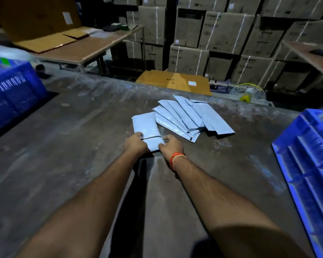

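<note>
A filled grey mailer pouch (146, 125) lies on the worn dark table (82, 146), its flap end toward me. My left hand (135, 144) grips the pouch's near left edge, thumb over the dark seal line. On the near right corner, my right hand (171, 146) pinches the flap; an orange band circles that wrist. Just beyond to the right, several flat empty grey mailers (190, 116) are fanned out in a loose pile.
A blue plastic crate (11, 92) stands at the table's left and another blue crate (309, 161) at the right edge. Behind the table lie flat cardboard (173, 81), a small fan (247, 94), a second table (93, 47) and stacked cartons (227, 34).
</note>
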Demonstrator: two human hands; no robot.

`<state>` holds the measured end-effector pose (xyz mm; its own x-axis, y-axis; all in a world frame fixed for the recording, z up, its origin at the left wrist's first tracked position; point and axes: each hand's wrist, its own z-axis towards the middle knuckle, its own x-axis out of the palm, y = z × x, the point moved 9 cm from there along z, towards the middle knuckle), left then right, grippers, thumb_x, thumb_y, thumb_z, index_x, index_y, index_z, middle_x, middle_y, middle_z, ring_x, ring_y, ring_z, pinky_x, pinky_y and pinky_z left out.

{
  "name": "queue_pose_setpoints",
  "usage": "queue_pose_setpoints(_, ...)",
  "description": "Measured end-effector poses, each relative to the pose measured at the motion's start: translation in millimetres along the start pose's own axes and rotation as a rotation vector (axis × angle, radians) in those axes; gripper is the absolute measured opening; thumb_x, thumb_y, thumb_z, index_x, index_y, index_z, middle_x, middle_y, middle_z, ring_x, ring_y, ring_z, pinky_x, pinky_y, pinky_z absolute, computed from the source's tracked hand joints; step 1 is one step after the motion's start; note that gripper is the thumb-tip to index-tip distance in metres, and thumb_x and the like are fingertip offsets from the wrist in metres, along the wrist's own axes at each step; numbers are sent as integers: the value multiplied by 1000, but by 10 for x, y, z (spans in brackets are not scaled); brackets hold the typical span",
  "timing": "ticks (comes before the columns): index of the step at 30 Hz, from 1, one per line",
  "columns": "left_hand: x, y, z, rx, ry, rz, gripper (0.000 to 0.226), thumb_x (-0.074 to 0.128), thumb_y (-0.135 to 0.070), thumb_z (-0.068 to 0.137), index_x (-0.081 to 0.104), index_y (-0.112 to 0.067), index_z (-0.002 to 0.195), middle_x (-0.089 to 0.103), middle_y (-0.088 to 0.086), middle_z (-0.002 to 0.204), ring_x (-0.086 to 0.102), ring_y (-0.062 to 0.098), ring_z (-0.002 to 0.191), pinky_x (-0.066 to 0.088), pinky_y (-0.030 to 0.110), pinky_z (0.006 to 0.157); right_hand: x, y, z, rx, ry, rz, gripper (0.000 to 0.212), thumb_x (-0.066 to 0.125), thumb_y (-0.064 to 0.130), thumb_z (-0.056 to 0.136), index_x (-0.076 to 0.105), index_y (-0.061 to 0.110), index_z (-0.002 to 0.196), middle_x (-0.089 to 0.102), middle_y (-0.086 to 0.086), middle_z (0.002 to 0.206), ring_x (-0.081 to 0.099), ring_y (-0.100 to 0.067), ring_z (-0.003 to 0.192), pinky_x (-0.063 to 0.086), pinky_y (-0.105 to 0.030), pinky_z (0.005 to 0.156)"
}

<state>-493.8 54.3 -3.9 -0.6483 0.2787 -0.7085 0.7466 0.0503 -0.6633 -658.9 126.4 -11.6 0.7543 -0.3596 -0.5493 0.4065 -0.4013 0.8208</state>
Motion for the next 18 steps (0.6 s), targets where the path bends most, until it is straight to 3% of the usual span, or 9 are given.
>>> queue_pose_setpoints(1, 23, 25, 17, 17, 37, -28, 46, 64, -12, 88, 59, -21, 132, 58, 4, 131, 55, 20, 106, 37, 18, 79, 40, 27, 18, 2, -6, 26, 36, 67, 18, 83, 65, 16, 119, 69, -6, 114, 64, -24, 104, 50, -28, 93)
queue_pose_setpoints(3, 46, 38, -18, 19, 59, -69, 48, 68, -10, 83, 62, -23, 129, 61, -2, 124, 57, 15, 103, 42, 19, 80, 69, -4, 72, 20, -14, 79, 36, 68, 18, 81, 64, 19, 117, 68, -4, 113, 64, -24, 102, 51, -29, 93)
queue_pose_setpoints(5, 125, 65, -91, -23, 87, -172, 51, 70, -8, 70, 67, -26, 118, 68, 0, 118, 65, 21, 102, 53, 28, 90, 21, -117, 123, 64, -40, 136, 29, 70, 25, 76, 65, 27, 104, 70, 1, 106, 66, -22, 97, 53, -32, 91)
queue_pose_setpoints(7, 337, 102, -153, -27, 161, -299, 47, 69, -14, 56, 69, -28, 101, 72, 6, 105, 70, 26, 92, 59, 40, 90, -131, -324, 141, 126, -79, 185, 25, 68, 37, 64, 64, 30, 88, 71, 7, 95, 68, -20, 89, 56, -34, 88)
queue_pose_setpoints(9, 578, 63, -310, -4, 229, -355, 42, 69, -20, 54, 70, -29, 94, 72, 6, 91, 70, 25, 81, 60, 44, 88, -347, -558, 104, 175, -120, 214, 28, 70, 41, 60, 67, 30, 85, 71, 8, 92, 68, -18, 87, 56, -35, 86)
queue_pose_setpoints(11, 795, -95, -611, 13, 337, -374, 41, 74, -19, 59, 72, -24, 100, 71, 6, 84, 66, 19, 69, 60, 35, 79, -596, -777, 9, 187, -134, 237, 22, 78, 29, 66, 69, 26, 86, 73, 1, 95, 68, -19, 86, 57, -35, 85)
queue_pose_setpoints(13, 985, -204, -844, -13, 423, -365, 28, 74, -11, 70, 74, -17, 97, 69, 6, 71, 62, 15, 54, 54, 21, 58, -796, -977, -90, 174, -96, 235, 20, 81, 10, 68, 71, 20, 82, 75, -9, 94, 68, -22, 80, 60, -42, 84)
queue_pose_setpoints(15, 1038, -266, -911, -13, 338, -274, 12, 70, -19, 67, 76, -21, 78, 71, 2, 65, 65, 19, 57, 54, 21, 59, -1014, -1172, -241, 177, -37, 214, 22, 82, 2, 67, 72, 18, 78, 75, -12, 89, 68, -23, 77, 59, -50, 86)
queue_pose_setpoints(18, 886, -311, -853, 36, 68, -70, 8, 63, -33, 64, 70, -33, 69, 76, -2, 86, 72, 23, 86, 57, 27, 83, -1371, -1386, -490, 178, -27, 183, 25, 84, 6, 67, 76, 17, 89, 75, -11, 92, 70, -25, 84, 59, -47, 86)
